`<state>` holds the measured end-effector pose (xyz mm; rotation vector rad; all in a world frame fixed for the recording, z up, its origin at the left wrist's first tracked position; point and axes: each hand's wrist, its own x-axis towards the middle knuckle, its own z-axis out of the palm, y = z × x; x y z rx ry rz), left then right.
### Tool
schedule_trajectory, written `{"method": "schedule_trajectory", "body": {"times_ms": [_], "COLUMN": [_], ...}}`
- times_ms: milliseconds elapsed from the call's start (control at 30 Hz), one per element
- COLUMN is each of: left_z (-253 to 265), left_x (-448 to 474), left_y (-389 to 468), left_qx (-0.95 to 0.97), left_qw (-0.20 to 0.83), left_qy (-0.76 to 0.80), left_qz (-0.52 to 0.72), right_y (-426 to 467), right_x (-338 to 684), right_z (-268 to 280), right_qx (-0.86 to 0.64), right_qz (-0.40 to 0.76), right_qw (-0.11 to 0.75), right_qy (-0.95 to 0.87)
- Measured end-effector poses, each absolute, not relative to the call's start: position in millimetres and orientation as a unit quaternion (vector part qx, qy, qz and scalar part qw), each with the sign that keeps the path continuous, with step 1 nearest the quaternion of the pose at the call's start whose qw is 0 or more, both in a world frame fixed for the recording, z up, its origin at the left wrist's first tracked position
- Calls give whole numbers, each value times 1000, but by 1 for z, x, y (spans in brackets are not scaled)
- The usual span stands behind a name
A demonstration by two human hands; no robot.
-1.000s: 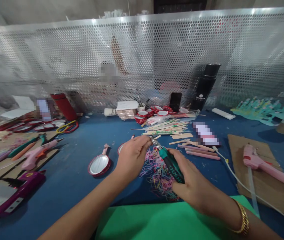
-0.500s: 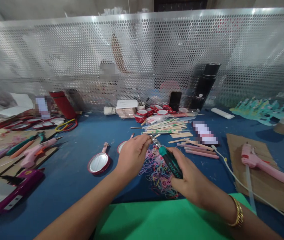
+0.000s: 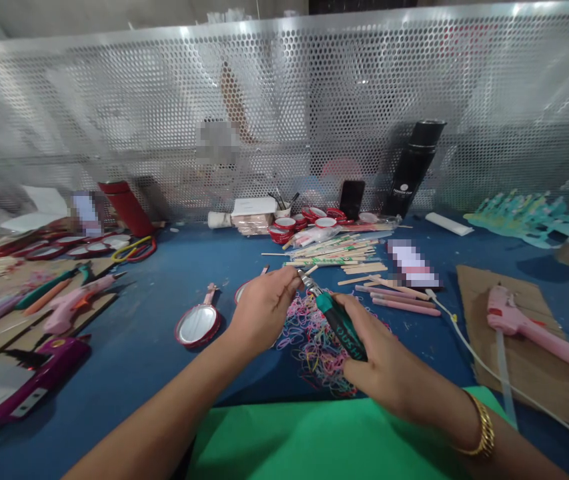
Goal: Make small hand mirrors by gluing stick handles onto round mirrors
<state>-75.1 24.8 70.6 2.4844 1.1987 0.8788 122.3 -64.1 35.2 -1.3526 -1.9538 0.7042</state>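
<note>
My right hand (image 3: 381,357) is wrapped round the dark green and black handles of a pair of pliers (image 3: 337,320), whose metal jaws point up and away. My left hand (image 3: 267,307) pinches a thin wooden stick (image 3: 313,269); its pale end shows beside the jaws, and the rest is hidden by the fingers. Whether the jaws are closed on the stick is hard to see. Beneath both hands lies a heap of coloured rubber bands (image 3: 327,360). A small round red-rimmed piece with a short handle (image 3: 198,325) lies left of my left hand, and a similar one is partly behind it.
Wooden sticks (image 3: 349,252) and pink pens (image 3: 404,303) lie beyond my hands. A pink glue gun (image 3: 524,327) rests on cardboard at right, another glue gun (image 3: 77,303) at left. A purple power strip (image 3: 39,377), a black bottle (image 3: 414,170) and a perforated metal screen (image 3: 284,100) surround the workspace.
The pliers' jaws have shifted slightly left, closer to my left fingertips. Both hands keep their hold, and the view has moved a little.
</note>
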Motion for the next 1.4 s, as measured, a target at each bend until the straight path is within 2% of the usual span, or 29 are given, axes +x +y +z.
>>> {"method": "schedule_trajectory", "body": {"times_ms": [333, 567, 767, 833, 933, 1033, 1133, 1267, 1400], "left_z": [74, 72, 66, 65, 64, 58, 52, 48, 48], "left_x": [-77, -77, -77, -78, -80, -79, -74, -68, -68], "left_y": [26, 28, 35, 38, 41, 43, 42, 39, 35], "left_qx": [859, 864, 866, 859, 845, 845, 841, 838, 847], "left_qw": [130, 112, 95, 101, 126, 169, 219, 264, 243], "left_qy": [404, 408, 422, 434, 448, 426, 398, 376, 363], "left_qz": [287, 273, 249, 252, 264, 276, 292, 295, 304], "right_y": [-65, -66, -63, -68, -86, -110, -130, -133, -117], "right_x": [122, 121, 122, 127, 142, 165, 185, 187, 173], "right_z": [37, 43, 36, 35, 36, 35, 25, 14, 16], "right_qx": [-525, -529, -517, -528, -595, -676, -728, -752, -782], "right_qz": [247, 272, 264, 237, 137, 15, -58, -84, -93], "right_qw": [324, 337, 307, 306, 310, 266, 199, 107, 56], "right_qy": [-747, -730, -754, -756, -729, -687, -653, -645, -614]}}
